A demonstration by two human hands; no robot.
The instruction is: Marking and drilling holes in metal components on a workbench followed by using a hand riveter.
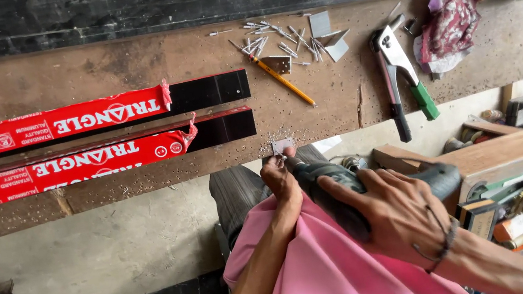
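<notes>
Small metal bracket (283, 145) sits at the counter (125, 64) front edge, pinched by left hand (280, 182) fingers. Right hand (392, 214) is clenched round the power drill (350, 185), bit at the bracket. Further brackets (332, 43), rivets (273, 38) and riveter (402, 74) lie unused; riveting apparently outstanding.

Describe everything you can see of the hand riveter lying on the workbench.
The hand riveter lies flat on the wooden workbench, right of the scattered rivets and beside a crumpled patterned cloth. Its head looks like bare silvery metal and points away from the person. Two handles splay toward the bench's near edge, one with a black grip, one green, their ends overhanging it. No hand touches it.
</notes>
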